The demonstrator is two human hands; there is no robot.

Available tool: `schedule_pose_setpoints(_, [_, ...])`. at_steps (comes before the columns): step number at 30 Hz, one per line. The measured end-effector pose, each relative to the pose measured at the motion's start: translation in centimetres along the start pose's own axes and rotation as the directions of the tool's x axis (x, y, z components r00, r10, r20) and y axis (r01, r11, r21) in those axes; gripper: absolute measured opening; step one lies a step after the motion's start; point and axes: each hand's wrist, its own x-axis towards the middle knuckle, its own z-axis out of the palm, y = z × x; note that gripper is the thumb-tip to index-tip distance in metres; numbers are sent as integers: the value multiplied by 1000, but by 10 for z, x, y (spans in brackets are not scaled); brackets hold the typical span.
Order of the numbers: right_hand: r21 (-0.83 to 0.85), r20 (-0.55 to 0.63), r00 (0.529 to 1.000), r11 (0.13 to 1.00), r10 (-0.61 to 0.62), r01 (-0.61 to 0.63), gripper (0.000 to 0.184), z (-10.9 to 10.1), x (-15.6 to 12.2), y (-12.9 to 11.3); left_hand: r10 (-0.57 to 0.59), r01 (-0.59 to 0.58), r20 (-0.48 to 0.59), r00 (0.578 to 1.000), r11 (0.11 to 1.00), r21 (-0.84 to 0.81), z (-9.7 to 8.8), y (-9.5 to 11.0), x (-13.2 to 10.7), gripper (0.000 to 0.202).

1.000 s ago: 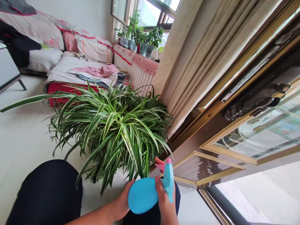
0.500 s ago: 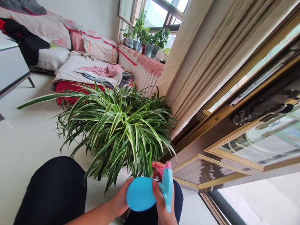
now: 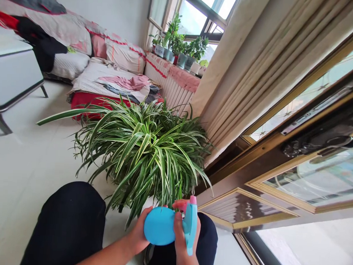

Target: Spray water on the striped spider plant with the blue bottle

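A blue spray bottle (image 3: 159, 226) with a pink nozzle lies tilted on its side, its round base facing left and toward me. My left hand (image 3: 138, 232) is closed around the base end, its far fingers hidden behind the bottle. My right hand (image 3: 181, 237) grips the neck, with a finger stretched up by the pink trigger. The nozzle points at the lower right edge of a big spider plant (image 3: 147, 147) with long, white-striped leaves. A faint spray or drop shows just above the nozzle. The plant's pot is hidden by leaves.
A brown door (image 3: 244, 189) with gold trim stands at the right, beside a beige curtain (image 3: 239, 73). Several potted plants (image 3: 182, 57) line the windowsill. Behind the plant is a sofa (image 3: 88, 73) with clothes on it. A white table (image 3: 16, 76) stands at the left.
Both hands and the spray bottle have shifted slightly left in view, while the plant and room have moved a little right. The grip looks the same.
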Motion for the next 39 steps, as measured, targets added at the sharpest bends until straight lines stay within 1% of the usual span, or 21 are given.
schedule_pose_setpoints(4, [-23, 59, 998, 1000, -14, 16, 17, 9, 1, 1, 22, -20, 32, 999, 999, -39, -13, 3, 0, 49])
schedule_pose_setpoints(8, [-18, 42, 999, 1000, -4, 5, 12, 19, 0, 3, 27, -25, 52, 998, 999, -47, -21, 9, -1, 46])
schedule_pose_setpoints(11, [-15, 77, 997, 1000, -10, 12, 15, 24, 0, -2, 27, -24, 58, 998, 998, -59, -20, 15, -6, 45])
schedule_pose_setpoints(14, [-16, 136, 990, 999, -45, 47, 20, 29, -2, -7, -1, 6, 77, 997, 998, -63, -21, 22, -11, 49])
schedule_pose_setpoints(17, [15, 175, 979, 994, -106, 105, 37, 37, -9, -10, -86, 93, 148, 985, 995, -42, -28, 28, -17, 53])
schedule_pose_setpoints(19, [44, 196, 968, 988, -154, 148, 48, 44, -13, -11, -151, 155, 200, 968, 988, -8, -36, 31, -22, 52])
schedule_pose_setpoints(21, [56, 218, 961, 985, -173, 165, 56, 50, -15, -12, -185, 180, 239, 953, 983, 45, -42, 35, -29, 53])
schedule_pose_setpoints(24, [80, 267, 949, 985, -168, 152, 60, 54, -14, -15, -239, 192, 256, 936, 961, 198, -42, 47, -41, 64])
schedule_pose_setpoints(26, [99, 291, 939, 982, -181, 159, 59, 57, -13, -19, -299, 216, 233, 925, 920, 326, -38, 56, -49, 73])
schedule_pose_setpoints(28, [113, 299, 929, 975, -217, 192, 59, 61, -14, -24, -344, 239, 194, 919, 876, 420, -36, 64, -55, 76])
schedule_pose_setpoints(29, [116, 298, 924, 970, -238, 212, 61, 64, -15, -26, -338, 236, 174, 925, 869, 434, -36, 67, -55, 74])
schedule_pose_setpoints(31, [114, 321, 913, 968, -251, 225, 67, 71, -19, -32, -290, 207, 147, 946, 886, 414, -42, 68, -54, 67])
schedule_pose_setpoints(33, [104, 360, 907, 975, -220, 195, 63, 79, -22, -39, -235, 173, 121, 964, 907, 383, -53, 66, -51, 65])
schedule_pose_setpoints(35, [94, 367, 911, 982, -189, 166, 47, 86, -23, -44, -241, 184, 94, 966, 896, 403, -65, 63, -49, 75])
schedule_pose_setpoints(37, [78, 309, 933, 982, -186, 170, 28, 93, -23, -48, -283, 222, 77, 956, 871, 438, -75, 63, -50, 87])
schedule_pose_setpoints(39, [65, 241, 951, 981, -195, 185, 17, 98, -23, -51, -316, 254, 69, 946, 857, 449, -80, 64, -51, 94])
